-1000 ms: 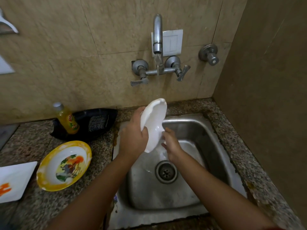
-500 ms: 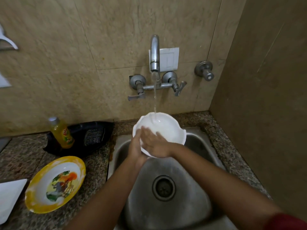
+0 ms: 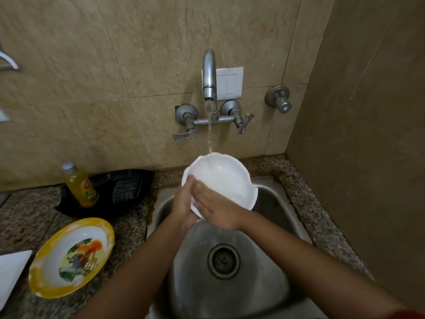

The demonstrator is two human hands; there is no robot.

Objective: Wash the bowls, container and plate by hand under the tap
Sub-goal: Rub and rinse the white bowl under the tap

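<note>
Left hand [image 3: 183,204] grips white bowl [image 3: 227,178] rim; right hand [image 3: 217,209] presses inside.

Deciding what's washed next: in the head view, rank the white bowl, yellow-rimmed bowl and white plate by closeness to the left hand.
1. White bowl, in the left hand.
2. Yellow-rimmed bowl, counter left.
3. White plate, far left edge.

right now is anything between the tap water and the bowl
Nothing visible. The water falls from the tap straight into the bowl near its far rim. The left hand holds the near rim and the right hand lies flat inside, clear of the water.
</note>
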